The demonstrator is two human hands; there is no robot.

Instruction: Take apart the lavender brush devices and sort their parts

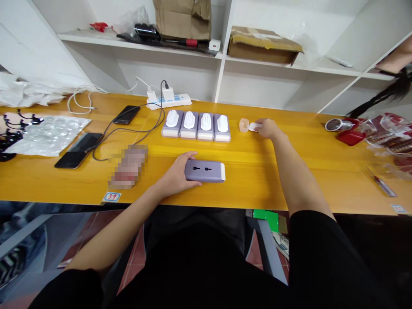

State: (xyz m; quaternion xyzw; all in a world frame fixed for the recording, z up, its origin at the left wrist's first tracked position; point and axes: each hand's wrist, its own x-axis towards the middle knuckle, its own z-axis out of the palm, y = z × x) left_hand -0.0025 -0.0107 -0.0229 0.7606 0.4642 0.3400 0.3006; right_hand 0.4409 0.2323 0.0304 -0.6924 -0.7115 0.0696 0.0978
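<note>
My L hand [178, 174] grips the case [209, 174] by its L end, nr the table's [251, 171] front edge, prob. to steady it. My R hand [268, 128] pinches a white bit [254, 126] by the cup [243, 125]. 4 units [187, 131] lined up behind, prob. to leave room.

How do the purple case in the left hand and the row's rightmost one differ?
The held case has its white end rightward; the row case towards the camera. The held case shows two black marks; the row case bears a white oval. Both are purple.
</note>
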